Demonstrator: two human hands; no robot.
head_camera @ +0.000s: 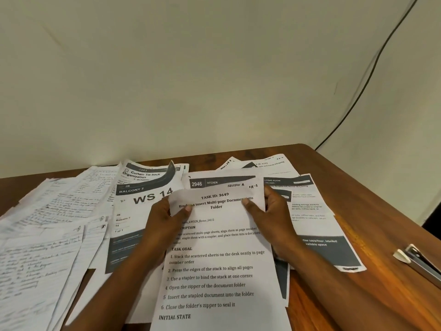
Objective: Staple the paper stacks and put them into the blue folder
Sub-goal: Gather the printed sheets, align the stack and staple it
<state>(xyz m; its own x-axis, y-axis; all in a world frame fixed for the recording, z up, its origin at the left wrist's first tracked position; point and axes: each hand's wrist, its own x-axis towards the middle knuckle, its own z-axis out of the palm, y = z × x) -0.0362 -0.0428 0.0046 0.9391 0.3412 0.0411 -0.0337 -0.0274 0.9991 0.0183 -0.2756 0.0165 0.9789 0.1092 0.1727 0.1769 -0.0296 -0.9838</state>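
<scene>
A printed sheet headed "TASK ID: 3649" (214,266) is held up in front of me over the desk. My left hand (164,218) pinches its upper left edge, thumb on the front. My right hand (267,216) pinches the upper right edge the same way. Under and around it lie several loose printed sheets: a "WS 14" page (140,201), a "2946 KITCHEN" page (222,182) and a "LIVING ROOM" page (317,223). A metal stapler (420,261) lies at the right edge of the view. No blue folder is in view.
Handwritten lined pages (43,235) cover the left of the brown wooden desk (372,211). The desk stands against a pale wall, with its corner at the back right. A black cable (372,68) runs down the wall behind that corner.
</scene>
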